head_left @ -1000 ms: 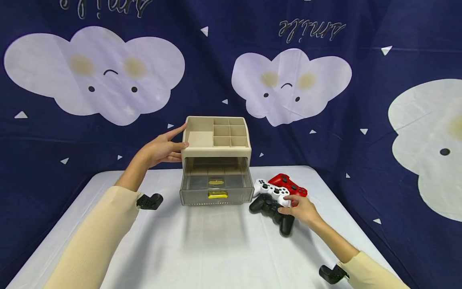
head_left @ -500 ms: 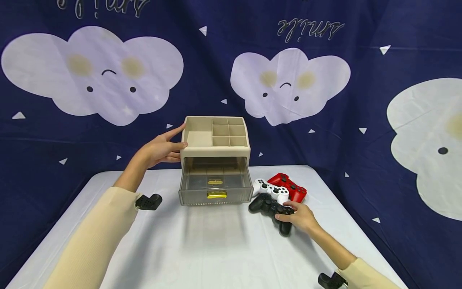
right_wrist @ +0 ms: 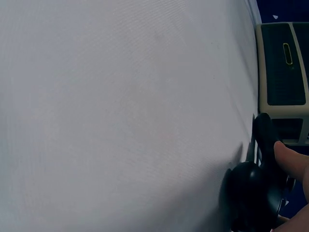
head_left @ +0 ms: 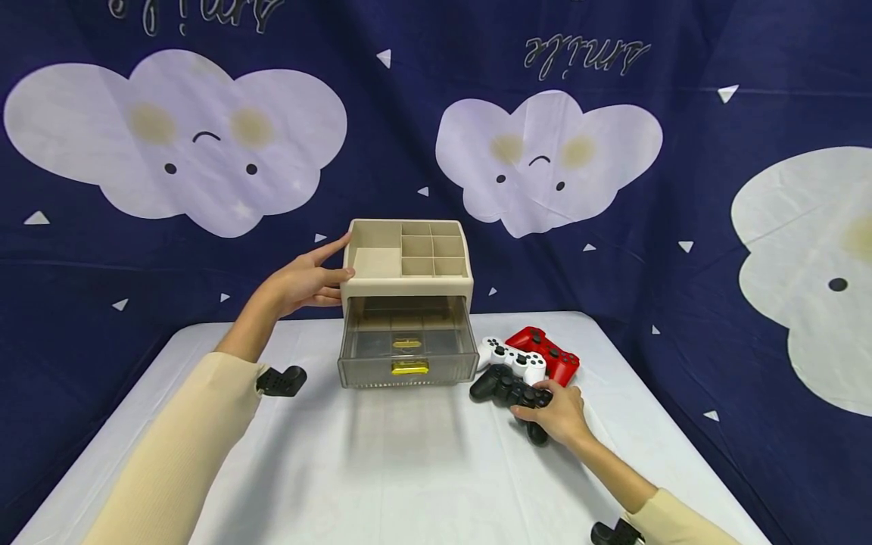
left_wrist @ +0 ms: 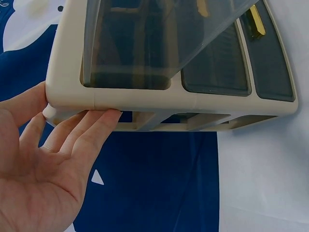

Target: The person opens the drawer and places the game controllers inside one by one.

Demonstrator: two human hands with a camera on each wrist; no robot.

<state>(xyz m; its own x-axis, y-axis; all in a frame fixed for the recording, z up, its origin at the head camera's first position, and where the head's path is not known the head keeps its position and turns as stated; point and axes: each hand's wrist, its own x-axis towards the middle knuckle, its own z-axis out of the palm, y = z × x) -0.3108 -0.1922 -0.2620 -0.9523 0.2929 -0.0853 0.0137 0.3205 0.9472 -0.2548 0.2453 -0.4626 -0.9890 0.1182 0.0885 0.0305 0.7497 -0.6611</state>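
My right hand (head_left: 560, 415) curls over black gamepad (head_left: 507, 387) on white table (head_left: 409, 469), right of organizer drawer (head_left: 407, 350). Gamepad's long axis slants toward drawer front. My left hand (head_left: 300, 281), fingers straight, braces organizer (head_left: 407, 261) side.

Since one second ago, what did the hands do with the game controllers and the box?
The right hand slid off the white controller toward the person and closed round the black controller, gripping its near handle. The left hand stayed flat against the side of the organizer box. Its drawer stayed pulled out, and the red controller did not move.
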